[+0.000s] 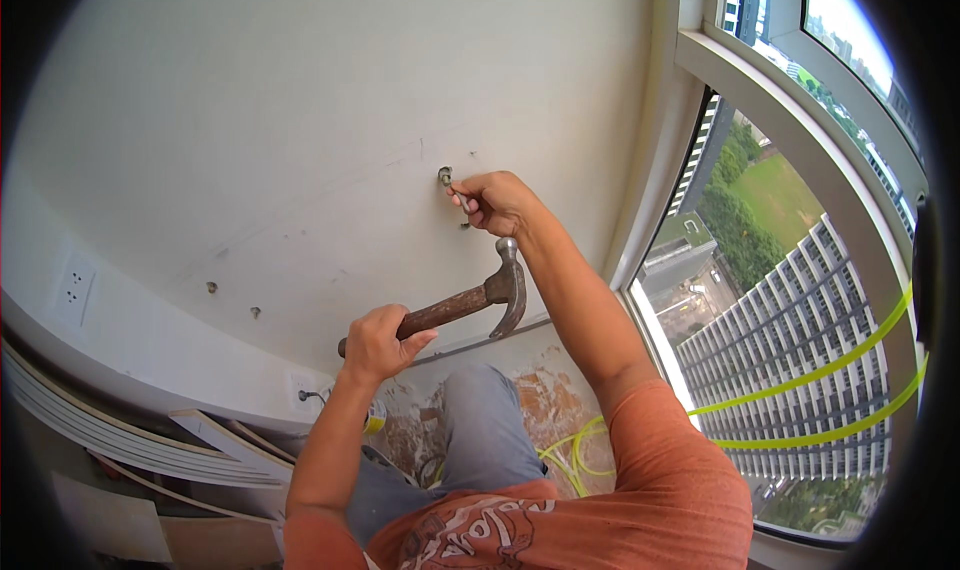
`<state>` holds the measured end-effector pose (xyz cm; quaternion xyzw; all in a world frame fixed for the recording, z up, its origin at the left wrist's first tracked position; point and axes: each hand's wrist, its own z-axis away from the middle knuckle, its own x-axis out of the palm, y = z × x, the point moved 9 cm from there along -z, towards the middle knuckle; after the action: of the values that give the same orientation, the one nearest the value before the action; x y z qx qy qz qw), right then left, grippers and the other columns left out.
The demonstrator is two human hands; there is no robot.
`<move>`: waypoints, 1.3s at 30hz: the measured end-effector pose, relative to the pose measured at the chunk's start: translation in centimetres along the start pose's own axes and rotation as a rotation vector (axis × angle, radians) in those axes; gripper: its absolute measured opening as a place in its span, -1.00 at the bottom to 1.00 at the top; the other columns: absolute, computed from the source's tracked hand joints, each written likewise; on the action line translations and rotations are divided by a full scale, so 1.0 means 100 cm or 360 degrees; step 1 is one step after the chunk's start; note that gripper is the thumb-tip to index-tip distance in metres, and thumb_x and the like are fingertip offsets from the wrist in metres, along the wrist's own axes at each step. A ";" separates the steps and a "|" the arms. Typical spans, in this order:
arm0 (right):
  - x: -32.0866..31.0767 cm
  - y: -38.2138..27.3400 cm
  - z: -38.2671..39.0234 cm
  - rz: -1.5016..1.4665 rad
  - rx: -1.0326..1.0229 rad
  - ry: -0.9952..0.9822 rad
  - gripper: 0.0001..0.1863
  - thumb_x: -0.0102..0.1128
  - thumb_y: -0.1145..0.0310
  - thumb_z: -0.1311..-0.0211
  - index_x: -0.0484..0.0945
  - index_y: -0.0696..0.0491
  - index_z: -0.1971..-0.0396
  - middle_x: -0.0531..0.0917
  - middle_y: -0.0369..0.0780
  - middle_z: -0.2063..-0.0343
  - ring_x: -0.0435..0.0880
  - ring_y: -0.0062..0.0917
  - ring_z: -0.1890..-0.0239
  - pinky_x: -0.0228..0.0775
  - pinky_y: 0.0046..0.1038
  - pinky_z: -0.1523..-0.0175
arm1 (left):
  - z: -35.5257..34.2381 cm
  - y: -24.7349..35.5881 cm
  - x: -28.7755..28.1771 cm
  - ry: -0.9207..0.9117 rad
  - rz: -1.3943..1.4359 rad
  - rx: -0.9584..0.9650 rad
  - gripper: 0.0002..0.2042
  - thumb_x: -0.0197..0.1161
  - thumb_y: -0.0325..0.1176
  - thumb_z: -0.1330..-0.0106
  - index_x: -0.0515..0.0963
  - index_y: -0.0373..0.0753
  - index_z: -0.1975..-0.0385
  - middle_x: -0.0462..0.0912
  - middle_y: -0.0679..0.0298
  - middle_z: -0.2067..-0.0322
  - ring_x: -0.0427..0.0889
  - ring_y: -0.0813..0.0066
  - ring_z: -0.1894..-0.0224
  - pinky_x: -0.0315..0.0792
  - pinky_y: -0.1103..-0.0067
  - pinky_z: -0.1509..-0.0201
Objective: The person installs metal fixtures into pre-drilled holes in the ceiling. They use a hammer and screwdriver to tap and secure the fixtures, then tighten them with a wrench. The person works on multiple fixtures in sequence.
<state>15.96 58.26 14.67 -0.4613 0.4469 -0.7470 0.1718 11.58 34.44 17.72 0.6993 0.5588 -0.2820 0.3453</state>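
Observation:
My left hand (376, 342) is wrapped round the wooden handle of a claw hammer (445, 312). The hammer's steel head points right, just below my right wrist. At the white wall (330, 120), my right hand (497, 204) pinches a thin metal bolt-like piece (461, 201) between thumb and fingers. Its far end meets a ragged hole (445, 175) in the wall; how deep it sits I cannot tell. Another small hole (464, 225) shows just below the right fingers. Further left are two more small holes with dark edges.
A tall window (780, 270) on the right overlooks buildings and a green field. Bright yellow-green cord (800, 435) runs across it to the floor (545, 390), which is stained white. At left are a wall socket (75, 288) and stacked long white strips (130, 420).

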 end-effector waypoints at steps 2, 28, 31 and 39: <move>0.000 -0.002 0.001 0.0016 -0.0019 0.0020 -0.87 0.11 0.44 -0.26 0.59 0.13 0.43 0.54 -0.38 0.61 0.32 -0.80 0.64 0.10 -0.69 0.54 | -0.002 0.000 -0.001 -0.0003 -0.0025 -0.0023 -0.43 0.30 0.22 -0.15 0.44 -0.28 0.59 0.44 0.18 0.69 0.50 0.17 0.64 0.41 0.42 0.58; 0.001 -0.001 -0.006 -0.0012 -0.0024 0.0010 -0.88 0.13 0.45 -0.27 0.60 0.10 0.45 0.56 -0.37 0.60 0.27 -0.79 0.62 0.13 -0.67 0.49 | -0.003 -0.044 0.016 -0.0179 -0.0319 -0.0380 -0.42 0.26 0.25 -0.18 0.45 -0.27 0.56 0.47 0.08 0.65 0.52 0.03 0.58 0.41 0.32 0.53; 0.000 0.002 0.000 -0.0038 0.0047 0.0049 -0.88 0.14 0.45 -0.27 0.60 0.10 0.45 0.55 -0.38 0.60 0.26 -0.78 0.61 0.12 -0.67 0.49 | 0.000 -0.023 0.009 -0.0090 -0.0106 -0.0238 -0.43 0.26 0.23 -0.19 0.47 -0.28 0.54 0.51 0.07 0.64 0.54 0.02 0.57 0.42 0.31 0.53; -0.002 0.004 -0.003 -0.0051 -0.0003 0.0050 -0.89 0.15 0.46 -0.27 0.60 0.12 0.43 0.56 -0.34 0.60 0.26 -0.76 0.62 0.13 -0.67 0.51 | 0.009 -0.019 0.014 -0.0060 -0.0091 -0.0216 -0.44 0.28 0.22 -0.18 0.41 -0.25 0.62 0.48 0.13 0.70 0.52 0.10 0.64 0.43 0.35 0.57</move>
<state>15.74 58.28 14.20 -0.4567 0.4428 -0.7564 0.1523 9.98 34.82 15.81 0.6526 0.5896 -0.2665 0.3942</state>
